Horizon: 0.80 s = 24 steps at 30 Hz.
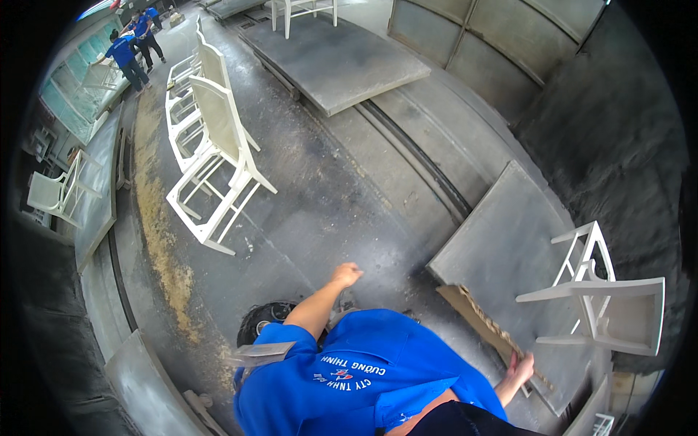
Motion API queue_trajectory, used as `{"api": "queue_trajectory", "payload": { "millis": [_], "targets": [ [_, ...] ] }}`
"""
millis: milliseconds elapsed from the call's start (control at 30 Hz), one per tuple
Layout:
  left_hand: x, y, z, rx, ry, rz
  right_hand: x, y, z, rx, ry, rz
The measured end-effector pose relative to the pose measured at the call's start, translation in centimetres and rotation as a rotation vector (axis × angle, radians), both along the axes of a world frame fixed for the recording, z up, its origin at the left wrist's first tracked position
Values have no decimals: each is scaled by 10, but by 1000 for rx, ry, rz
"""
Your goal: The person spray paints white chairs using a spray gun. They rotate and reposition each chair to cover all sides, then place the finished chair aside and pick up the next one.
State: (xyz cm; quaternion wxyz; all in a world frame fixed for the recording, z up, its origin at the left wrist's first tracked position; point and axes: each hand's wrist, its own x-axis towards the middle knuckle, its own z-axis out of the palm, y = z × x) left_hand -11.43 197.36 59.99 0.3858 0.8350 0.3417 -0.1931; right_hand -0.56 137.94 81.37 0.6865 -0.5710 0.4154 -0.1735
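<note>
My left hand [347, 274] is held out over the dark floor with its fingers curled in, and nothing shows in it. Beside the left forearm is a black bucket [254, 320], partly hidden by my arm. At the right, my right hand [518, 369] is closed on the edge of a long, ragged strip of brown cardboard [483, 325]. That strip lies along the near edge of a grey platform [494, 236]. A white chair [618, 309] lies tipped over on this platform, beyond my right hand.
Several white chair frames [218, 163] stand in a row ahead on the left. Another platform [334, 65] bears a white chair, with a floor rail [418, 160] beside it. Sawdust-like debris [161, 240] lines the left floor. People in blue [125, 58] stand far left.
</note>
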Motion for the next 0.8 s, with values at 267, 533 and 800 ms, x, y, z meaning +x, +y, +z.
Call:
{"api": "queue_trajectory", "payload": {
  "millis": [267,533,800],
  "targets": [
    [45,-65,136,-284,-882,-102,20,164,29,323,22,353],
    [67,68,211,-36,-1128,7,49,259,74,518,264,658],
    [157,149,296,178,-1189,124,162,307,141,-922,337,1468]
  ]
}}
